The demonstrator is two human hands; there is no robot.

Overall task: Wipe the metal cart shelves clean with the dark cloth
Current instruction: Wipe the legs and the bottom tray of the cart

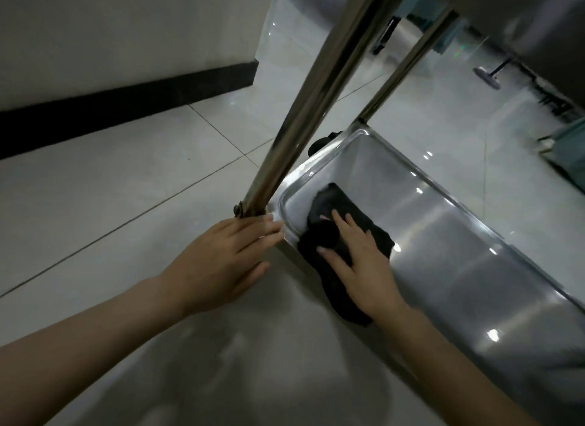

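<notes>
Pressing hand: your right hand [357, 261] lies flat on the dark cloth [332, 200], fingers straight and slightly spread, palm down; nothing is clenched, though a rounded lump of cloth bulges up between thumb and forefinger.
Bracing hand: your left hand [228, 261] is open too, fingers straight and close together, the fingertips touching the outer corner of the lower shelf [468, 267] just below the foot of the near post [316, 102]. It holds nothing.
Cloth, look: black, matte and fuzzy, bunched into a long crumpled strip with uneven edges.
Cloth, place: it sits in the near-left corner of the lower shelf, inside the raised rim; its near end spills over the rim and hangs outside the tray, under your right wrist.
Lower shelf: brushed, shiny metal, a shallow tray with a rounded raised lip; small bright glints of light dot the surface and the far rim.
Cart frame: the near post rises at a slant from the shelf corner you are touching, with a small bolt [236, 209] at its base; a second post [408, 64] stands at the far corner. You can see the underside of an upper shelf [522, 13] at top right, blurred.
Wheel: a dark caster [319, 143] shows just behind the shelf's left edge.
Surroundings: pale glossy floor tiles [126, 188] and a light wall with a black baseboard [126, 105] on your left.
</notes>
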